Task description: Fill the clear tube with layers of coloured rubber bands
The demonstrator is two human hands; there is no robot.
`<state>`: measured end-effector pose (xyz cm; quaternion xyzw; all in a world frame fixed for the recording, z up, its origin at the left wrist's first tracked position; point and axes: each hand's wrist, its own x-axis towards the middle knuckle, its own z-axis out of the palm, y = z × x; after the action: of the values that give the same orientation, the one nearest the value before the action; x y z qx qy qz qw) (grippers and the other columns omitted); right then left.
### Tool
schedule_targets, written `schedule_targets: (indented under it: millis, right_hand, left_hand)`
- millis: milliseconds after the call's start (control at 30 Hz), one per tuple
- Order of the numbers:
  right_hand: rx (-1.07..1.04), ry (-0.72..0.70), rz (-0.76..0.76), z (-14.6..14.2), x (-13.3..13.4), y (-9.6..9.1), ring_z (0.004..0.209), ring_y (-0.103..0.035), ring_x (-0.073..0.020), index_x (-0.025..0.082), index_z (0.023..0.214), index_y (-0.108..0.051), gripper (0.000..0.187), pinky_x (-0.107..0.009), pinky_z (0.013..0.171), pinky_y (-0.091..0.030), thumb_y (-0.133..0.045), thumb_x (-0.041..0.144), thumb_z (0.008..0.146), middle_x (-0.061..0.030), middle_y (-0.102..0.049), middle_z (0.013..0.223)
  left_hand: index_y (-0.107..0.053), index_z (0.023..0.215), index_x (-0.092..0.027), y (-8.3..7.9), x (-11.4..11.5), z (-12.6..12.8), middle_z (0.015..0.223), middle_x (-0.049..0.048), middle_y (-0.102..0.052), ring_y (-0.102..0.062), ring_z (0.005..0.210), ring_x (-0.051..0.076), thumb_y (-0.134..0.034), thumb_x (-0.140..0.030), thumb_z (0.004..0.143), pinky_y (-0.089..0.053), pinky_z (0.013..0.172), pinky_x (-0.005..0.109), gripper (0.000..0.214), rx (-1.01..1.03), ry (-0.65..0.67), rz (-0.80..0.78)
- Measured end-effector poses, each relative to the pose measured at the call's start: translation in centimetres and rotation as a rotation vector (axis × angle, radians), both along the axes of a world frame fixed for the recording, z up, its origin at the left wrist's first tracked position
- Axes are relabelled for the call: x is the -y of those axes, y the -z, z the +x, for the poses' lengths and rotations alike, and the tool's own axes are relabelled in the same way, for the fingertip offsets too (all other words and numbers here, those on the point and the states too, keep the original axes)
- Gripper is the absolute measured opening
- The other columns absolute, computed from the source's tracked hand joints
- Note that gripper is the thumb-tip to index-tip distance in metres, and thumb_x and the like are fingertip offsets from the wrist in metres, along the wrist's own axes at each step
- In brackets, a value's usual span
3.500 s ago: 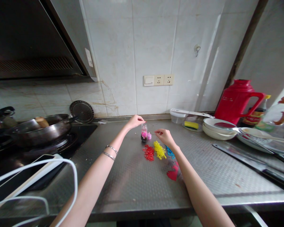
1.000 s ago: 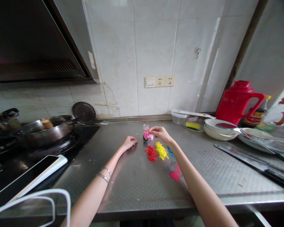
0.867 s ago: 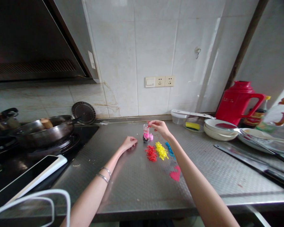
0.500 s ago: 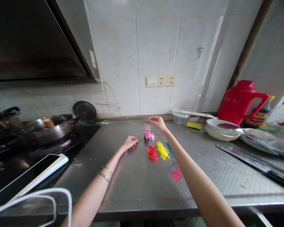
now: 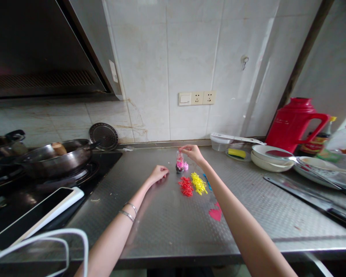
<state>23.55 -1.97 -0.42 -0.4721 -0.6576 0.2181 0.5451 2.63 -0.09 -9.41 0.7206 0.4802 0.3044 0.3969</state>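
A small clear jar (image 5: 179, 164) stands upright on the metal counter, with dark bits at the bottom and pink ones above. Over its mouth is my right hand (image 5: 193, 152), thumb and finger pinched on what looks like a small red strip. A pink cap (image 5: 186, 166) lies against the jar's right side. In front are a pile of red strips (image 5: 186, 186), a pile of yellow strips (image 5: 199, 184) and some blue strips (image 5: 207, 181), partly hidden by my right forearm. My left hand (image 5: 158, 174) rests on the counter left of the jar, fingers curled in, holding nothing I can see.
A pink heart-shaped piece (image 5: 215, 212) lies near my right forearm. To the right are a knife (image 5: 296, 197), bowls (image 5: 271, 163), a yellow sponge (image 5: 237, 153) and a red thermos (image 5: 291, 125). A pan (image 5: 57, 161) and a phone (image 5: 34, 215) are at the left.
My right hand has come down slightly, bringing its fingertips and the red strip to the jar's mouth. The left hand stays where it was.
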Motion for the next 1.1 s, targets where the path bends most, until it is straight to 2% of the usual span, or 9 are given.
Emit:
schedule_targets:
  millis: [233,400,600,867,1000,1100]
  right_hand:
    - [-0.008,0.026,-0.025,0.8,0.8,0.5,0.060,-0.054,-0.0130,0.012,0.075,-0.069,0.033,-0.023,0.052,-0.039,-0.061,0.042,0.064,-0.0069,-0.068,0.074]
    - [-0.043,0.110,-0.026,2.2,1.7,2.2,0.053,-0.050,-0.0113,0.011,0.076,-0.069,0.041,-0.022,0.047,-0.035,-0.058,0.049,0.066,-0.0065,-0.065,0.068]
    - [-0.016,0.152,-0.069,3.7,2.6,4.8,0.050,-0.047,-0.0108,0.009,0.075,-0.069,0.044,-0.022,0.046,-0.033,-0.055,0.051,0.068,-0.0057,-0.062,0.062]
    - [-0.025,0.178,-0.098,4.1,3.4,6.4,0.048,-0.045,-0.0103,0.009,0.072,-0.068,0.047,-0.022,0.045,-0.033,-0.054,0.054,0.067,-0.0044,-0.060,0.058]
    - [-0.023,0.177,-0.117,4.3,3.4,6.7,0.048,-0.045,-0.0107,0.010,0.072,-0.068,0.045,-0.022,0.045,-0.033,-0.054,0.053,0.066,-0.0039,-0.060,0.057]
    - [-0.013,0.177,-0.124,4.3,3.5,6.9,0.048,-0.046,-0.0110,0.011,0.070,-0.067,0.043,-0.022,0.045,-0.033,-0.054,0.052,0.066,-0.0032,-0.059,0.055]
  left_hand:
    - [-0.062,0.076,-0.008,0.2,-0.2,-0.1,0.049,-0.0035,-0.049,-0.039,0.035,0.004,-0.049,-0.026,0.074,-0.027,0.035,0.015,0.022,-0.016,0.007,0.010]
    - [-0.064,0.076,-0.009,-1.1,0.7,0.2,0.048,-0.0031,-0.050,-0.039,0.037,0.005,-0.051,-0.025,0.073,-0.029,0.039,0.017,0.020,-0.049,0.028,0.036]
    - [-0.063,0.060,-0.010,-2.8,2.4,1.4,0.051,0.0002,-0.055,-0.044,0.048,0.008,-0.058,-0.033,0.069,-0.033,0.049,0.019,0.026,-0.071,0.287,0.191]
    - [-0.065,0.079,-0.014,-4.5,6.2,4.1,0.074,0.0032,-0.063,-0.053,0.064,0.012,-0.065,-0.041,0.064,-0.037,0.059,0.021,0.031,-0.273,0.510,0.427]
    - [-0.062,0.087,-0.017,-4.9,7.8,4.9,0.083,0.0043,-0.062,-0.054,0.070,0.016,-0.072,-0.045,0.054,-0.037,0.061,0.023,0.044,-0.440,0.558,0.505]
    - [-0.062,0.086,-0.019,-4.9,8.4,5.2,0.086,0.0041,-0.060,-0.054,0.072,0.017,-0.071,-0.043,0.056,-0.035,0.060,0.023,0.040,-0.503,0.552,0.499]
